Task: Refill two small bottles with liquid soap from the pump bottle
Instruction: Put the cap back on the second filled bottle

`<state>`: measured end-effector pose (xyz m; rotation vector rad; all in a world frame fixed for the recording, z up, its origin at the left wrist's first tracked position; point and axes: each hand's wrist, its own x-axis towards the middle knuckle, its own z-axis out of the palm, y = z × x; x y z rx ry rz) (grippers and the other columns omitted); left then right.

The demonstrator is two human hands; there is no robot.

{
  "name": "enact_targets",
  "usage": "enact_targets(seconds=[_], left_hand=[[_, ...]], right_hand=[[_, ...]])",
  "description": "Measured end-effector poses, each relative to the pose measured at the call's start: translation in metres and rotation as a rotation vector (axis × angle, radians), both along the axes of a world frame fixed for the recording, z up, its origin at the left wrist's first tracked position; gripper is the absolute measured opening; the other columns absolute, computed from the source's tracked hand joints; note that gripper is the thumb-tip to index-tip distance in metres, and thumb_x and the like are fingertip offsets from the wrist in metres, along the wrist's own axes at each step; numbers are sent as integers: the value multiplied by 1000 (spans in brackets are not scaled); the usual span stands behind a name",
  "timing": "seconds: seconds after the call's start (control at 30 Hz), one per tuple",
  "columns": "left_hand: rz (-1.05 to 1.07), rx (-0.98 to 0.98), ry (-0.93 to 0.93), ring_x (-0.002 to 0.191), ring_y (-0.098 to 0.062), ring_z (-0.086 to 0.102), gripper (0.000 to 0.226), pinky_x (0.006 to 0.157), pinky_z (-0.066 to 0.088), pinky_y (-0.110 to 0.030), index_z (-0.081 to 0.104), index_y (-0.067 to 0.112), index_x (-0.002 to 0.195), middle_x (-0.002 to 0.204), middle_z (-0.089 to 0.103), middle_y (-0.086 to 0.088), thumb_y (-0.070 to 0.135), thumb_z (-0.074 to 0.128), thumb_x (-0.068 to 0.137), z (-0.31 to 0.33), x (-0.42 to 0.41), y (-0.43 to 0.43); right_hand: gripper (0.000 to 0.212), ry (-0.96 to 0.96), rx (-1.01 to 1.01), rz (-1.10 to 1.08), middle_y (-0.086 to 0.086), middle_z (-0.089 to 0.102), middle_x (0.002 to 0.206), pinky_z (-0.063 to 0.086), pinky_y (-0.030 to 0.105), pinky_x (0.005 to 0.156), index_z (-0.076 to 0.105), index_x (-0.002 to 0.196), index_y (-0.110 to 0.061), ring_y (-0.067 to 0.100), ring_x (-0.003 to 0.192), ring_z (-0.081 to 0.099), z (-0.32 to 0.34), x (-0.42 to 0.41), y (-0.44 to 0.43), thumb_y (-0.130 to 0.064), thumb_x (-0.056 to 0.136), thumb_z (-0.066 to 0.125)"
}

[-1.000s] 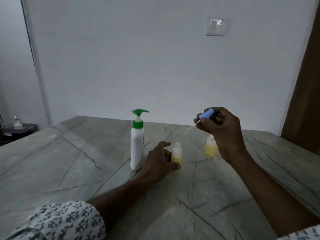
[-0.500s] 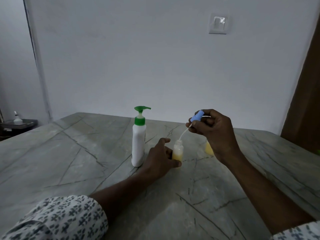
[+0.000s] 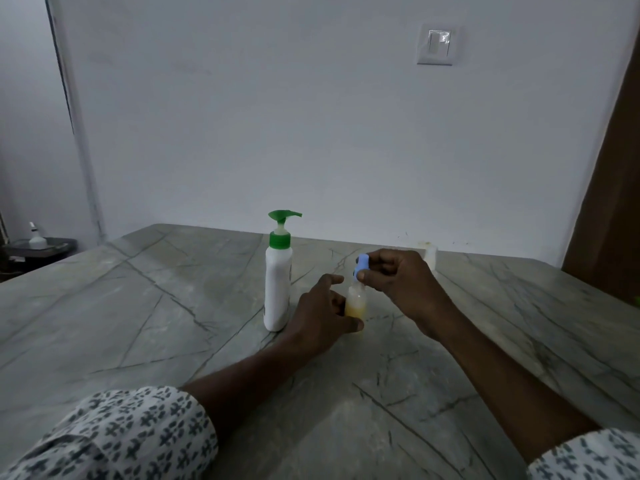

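**Capping looks under way on the near bottle**

In the head view, the left hand (image 3: 323,315) grips the small bottle (image 3: 355,303), part full of yellow soap, which stands on the table (image 3: 138,306) just right of the pump bottle (image 3: 278,289). The right hand (image 3: 398,282) pinches the blue cap (image 3: 362,265) at its mouth. A second small bottle (image 3: 430,256) stands behind, too blurred to judge its fill.

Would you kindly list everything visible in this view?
table: one, grey-green veined, foreground
pump bottle: one, white, green pump, left of centre
near bottle: one, clear with yellow liquid, centre
cap: one, blue, above near bottle's mouth
far bottle: one, pale, partly hidden, right of centre
switch: one, white, upper right
stand: one, dark, far left
tiny bottle: one, white, on stand
panel: one, brown, right edge
sleeves: two, patterned, bottom corners
left hand: grips near bottle
right hand: pinches cap
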<state>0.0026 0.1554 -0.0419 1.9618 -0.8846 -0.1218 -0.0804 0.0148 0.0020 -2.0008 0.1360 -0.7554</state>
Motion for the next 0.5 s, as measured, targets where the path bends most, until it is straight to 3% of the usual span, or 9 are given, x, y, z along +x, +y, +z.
enact_targets(seconds=[0.1,0.2,0.3,0.4,0.5], left_hand=[[2,-13,7,94,-10,64,86,73,46,-16,35,23,141,109,68,3,26,84,72,0,0,1],[-2,-10,8,95,-11,63,86,71,45,-15,33,22,142,111,68,2,26,84,73,1,-1,1],[4,-2,-12,97,-14,64,88,82,50,-23,32,21,144,112,68,0,26,84,73,2,-2,1],[4,-1,-12,96,-14,65,87,87,51,-28,32,21,143,110,68,0,25,84,73,2,-2,0],[0,-14,-20,91,-11,64,87,78,50,-21,35,20,143,108,68,2,25,84,72,1,0,0]], right_hand=[[19,43,41,63,-5,77,98,52,25,83,74,104,-20,5,92,71,3,-2,-2,-15,87,71],[18,75,-8,69,-5,76,100,54,31,91,74,104,-20,8,96,70,4,-2,-4,-17,87,71],[14,108,-112,58,-5,76,99,54,37,94,74,95,-30,12,97,70,4,-1,-2,-19,87,71],[9,116,-198,2,-1,75,94,54,40,88,74,95,-24,17,92,69,3,1,0,-23,87,72],[20,118,-322,-77,3,70,84,51,34,73,71,91,-15,17,79,65,0,5,3,-33,83,75]])
